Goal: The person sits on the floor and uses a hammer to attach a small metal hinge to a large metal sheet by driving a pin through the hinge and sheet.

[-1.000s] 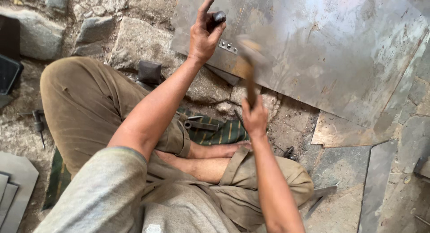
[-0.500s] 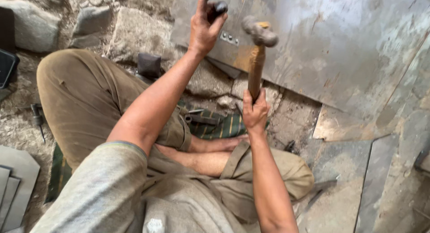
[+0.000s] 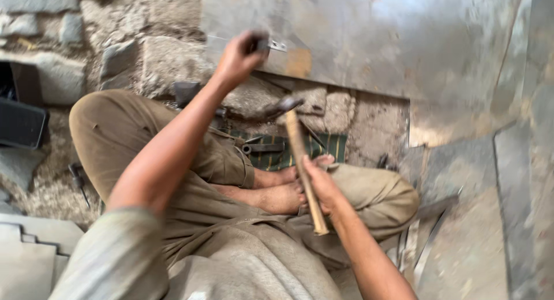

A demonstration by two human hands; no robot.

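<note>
Item: left hand [image 3: 238,59], closed on a dark punch [image 3: 262,44] set against the sheet [image 3: 369,40]. Right hand [image 3: 320,182], gripping the hammer [image 3: 300,161] mid-handle. I judge: punch square, strike centred.

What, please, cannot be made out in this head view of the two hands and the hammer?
- The small dark tool in the left hand: mostly wrapped by the fingers and blurred, so its shape is unclear.
- The hammer head: smeared by motion blur.
- The metal sheet: cut off by the top and right edges.
- The right hand: its palm is hidden behind the wooden handle.
- Tools on the striped cloth: too blurred to identify.
</note>
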